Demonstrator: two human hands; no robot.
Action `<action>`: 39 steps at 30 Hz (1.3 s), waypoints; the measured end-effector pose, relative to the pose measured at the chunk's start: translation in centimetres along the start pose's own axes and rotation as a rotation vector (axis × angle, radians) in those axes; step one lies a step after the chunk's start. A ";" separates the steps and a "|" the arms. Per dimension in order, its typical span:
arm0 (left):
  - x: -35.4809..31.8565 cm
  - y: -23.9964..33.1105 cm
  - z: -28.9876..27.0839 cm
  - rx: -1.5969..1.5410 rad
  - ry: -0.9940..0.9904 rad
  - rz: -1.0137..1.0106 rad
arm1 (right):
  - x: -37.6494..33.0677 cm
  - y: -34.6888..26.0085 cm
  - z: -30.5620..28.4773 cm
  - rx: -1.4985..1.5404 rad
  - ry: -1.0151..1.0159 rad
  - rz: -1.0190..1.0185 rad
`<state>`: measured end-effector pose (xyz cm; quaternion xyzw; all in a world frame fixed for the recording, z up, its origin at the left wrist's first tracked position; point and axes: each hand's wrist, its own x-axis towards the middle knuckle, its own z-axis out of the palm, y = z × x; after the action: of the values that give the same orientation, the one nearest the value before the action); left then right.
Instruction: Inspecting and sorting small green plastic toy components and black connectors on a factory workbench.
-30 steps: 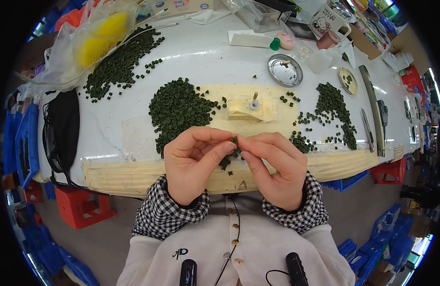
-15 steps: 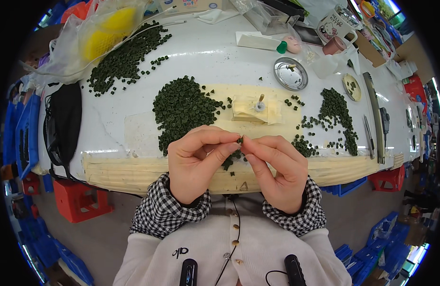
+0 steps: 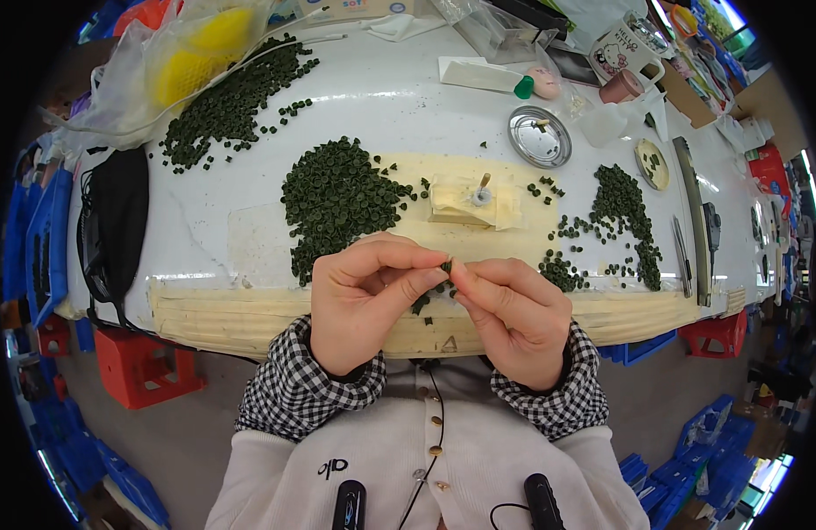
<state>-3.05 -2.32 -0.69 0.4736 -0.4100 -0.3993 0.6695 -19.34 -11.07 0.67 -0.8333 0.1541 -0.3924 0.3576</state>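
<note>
We've got both hands up close here: the left hand (image 3: 355,305) and right hand (image 3: 518,318) are pinching one tiny green piece (image 3: 447,266) between them, just over the table's padded near edge (image 3: 240,320). Fingertips cover most of it, so we can't make out its full shape. The left hand's curled fingers are partly tucked behind its thumb too. The big pile (image 3: 333,203) runs in behind that hand, so we lose its lower end. Up top, the frame cuts off a box (image 3: 359,7), and cloudy plastic (image 3: 117,102) blurs whatever the yellow thing (image 3: 196,66) is.
</note>
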 end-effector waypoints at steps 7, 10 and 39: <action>-0.2 0.5 0.6 -0.169 0.077 -0.090 | 0.3 -0.1 0.0 -0.022 0.007 -0.006; -0.2 0.1 0.1 -0.030 0.025 -0.003 | 0.4 -0.2 0.0 -0.025 0.006 -0.003; -0.3 0.2 0.2 0.043 0.092 -0.010 | 5.8 -0.8 -3.5 -0.217 0.151 -0.165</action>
<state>-3.27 -2.07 -0.52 0.5077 -0.3851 -0.3714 0.6752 -18.29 -15.34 5.92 -0.8451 0.1532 -0.4630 0.2192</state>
